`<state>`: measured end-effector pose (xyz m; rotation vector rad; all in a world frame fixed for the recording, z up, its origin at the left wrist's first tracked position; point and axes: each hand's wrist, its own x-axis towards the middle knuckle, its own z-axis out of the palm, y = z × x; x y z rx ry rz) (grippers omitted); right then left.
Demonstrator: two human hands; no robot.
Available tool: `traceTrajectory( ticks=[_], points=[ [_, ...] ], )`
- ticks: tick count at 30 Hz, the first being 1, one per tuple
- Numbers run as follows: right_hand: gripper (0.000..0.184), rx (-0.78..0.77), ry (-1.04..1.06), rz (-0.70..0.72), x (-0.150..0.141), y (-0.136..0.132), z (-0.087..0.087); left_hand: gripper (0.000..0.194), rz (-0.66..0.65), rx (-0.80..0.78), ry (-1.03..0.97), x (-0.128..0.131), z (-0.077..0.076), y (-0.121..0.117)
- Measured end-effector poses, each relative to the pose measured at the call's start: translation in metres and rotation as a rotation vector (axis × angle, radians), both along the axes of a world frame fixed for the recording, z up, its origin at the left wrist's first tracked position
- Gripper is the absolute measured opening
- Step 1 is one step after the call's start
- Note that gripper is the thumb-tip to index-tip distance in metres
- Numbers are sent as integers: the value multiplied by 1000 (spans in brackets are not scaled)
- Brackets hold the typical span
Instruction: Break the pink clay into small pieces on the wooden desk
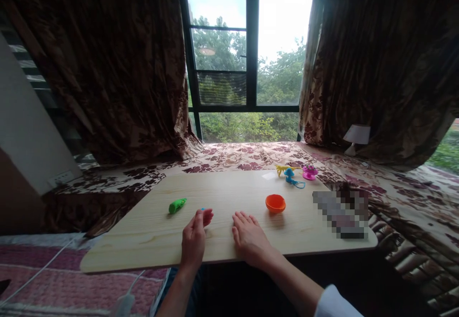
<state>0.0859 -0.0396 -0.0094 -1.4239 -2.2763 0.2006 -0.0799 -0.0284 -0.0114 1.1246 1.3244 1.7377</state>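
Note:
My left hand (194, 238) is at the table's near edge, thumb side up and fingers curled. A small blue thing (203, 209) peeks out between its thumb and fingers; most of it is hidden, so I cannot tell its kind. My right hand (250, 236) lies palm down on the wooden tabletop (143, 231), fingers stretched out, holding nothing. To its right stands an orange bowl (275, 204). A green, bottle-shaped toy (177, 205) lies to the left of my left hand.
At the table's far right are a yellow animal figure (283, 169), a blue mushroom-shaped toy (289, 174) with a loop, and a pink studded toy (310, 172). A blurred-out object (340, 214) lies at the right edge. Behind stands a white lamp (357, 135).

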Motion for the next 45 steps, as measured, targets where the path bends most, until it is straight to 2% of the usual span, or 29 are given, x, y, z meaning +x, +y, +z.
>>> traceTrajectory(
  ticks=[3,6,10,13,16,18,24,28,31,37,41,45],
  points=[
    [43,36,5,62,2,-31,-3,46,12,4,-11,0,0,0],
    [42,68,1,110,-12,-35,-3,46,20,2,-17,0,-1,0],
    [44,39,-15,81,-40,-4,-1,44,20,-7,-20,0,-3,2],
    [46,2,-4,36,-50,28,2,44,12,-9,-17,-1,-4,2],
    [48,-37,-3,0,-44,46,3,43,1,-4,-13,-2,-3,1],
    [47,-53,-9,1,-34,45,2,42,-4,1,-14,-3,-2,0],
    [46,-39,-29,85,-4,-5,1,41,-4,16,-34,-3,0,-2],
    [46,13,-31,140,-11,-25,1,41,11,16,-46,-3,-1,-1],
    [48,35,-37,147,-27,-16,0,43,23,14,-53,-3,-2,0],
    [48,-30,-24,46,-52,33,5,43,19,1,-38,-2,-4,3],
    [47,-89,-17,-13,-40,47,8,42,-1,5,-22,-3,-3,1],
    [47,-106,-24,-7,-5,21,8,41,-5,4,-13,-3,0,-1]
  ],
)
